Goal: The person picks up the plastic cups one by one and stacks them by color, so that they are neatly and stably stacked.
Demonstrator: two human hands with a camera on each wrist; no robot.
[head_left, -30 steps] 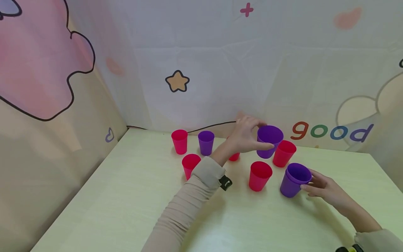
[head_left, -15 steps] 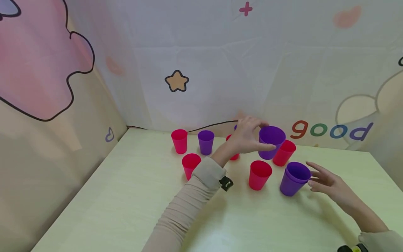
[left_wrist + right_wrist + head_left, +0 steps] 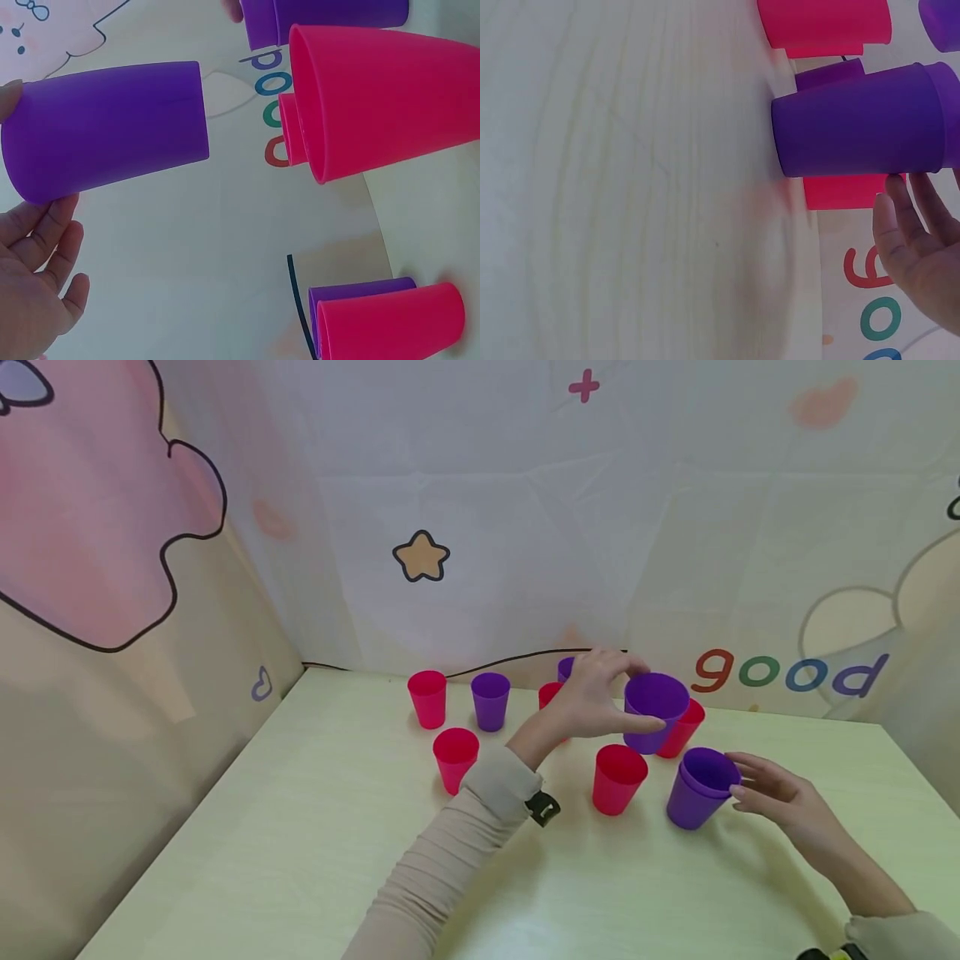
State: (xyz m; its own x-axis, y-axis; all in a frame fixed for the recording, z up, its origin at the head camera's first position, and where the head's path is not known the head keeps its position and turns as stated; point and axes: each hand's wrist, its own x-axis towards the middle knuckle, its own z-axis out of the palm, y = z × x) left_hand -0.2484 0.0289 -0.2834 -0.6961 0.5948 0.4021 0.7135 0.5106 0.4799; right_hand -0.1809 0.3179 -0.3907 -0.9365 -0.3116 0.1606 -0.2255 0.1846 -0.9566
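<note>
My left hand (image 3: 588, 697) holds a purple cup (image 3: 647, 727) upright in the air, thumb on the near side and fingers on the far side near its rim. In the left wrist view, the underside of this purple cup (image 3: 112, 131) points right, clear of the other cups. My right hand (image 3: 787, 802) lies beside two nested purple cups (image 3: 690, 802) standing on the table, its loosely bent fingertips at the upper cup's rim. The right wrist view has the fingers (image 3: 904, 217) against the side of the nested cups (image 3: 855, 124); the thumb is out of that view.
A red cup (image 3: 619, 781) stands left of the nested pair, another red cup (image 3: 684, 731) behind the raised cup. Farther left are two red cups (image 3: 430, 700) (image 3: 453, 756) and a purple cup (image 3: 491, 703). Behind my left wrist, a red cup (image 3: 550, 693) and a purple cup (image 3: 566, 668) are partly hidden.
My left hand has carried the purple cup slightly right and lower. My right hand drew back from the nested cups, then came back to their rim.
</note>
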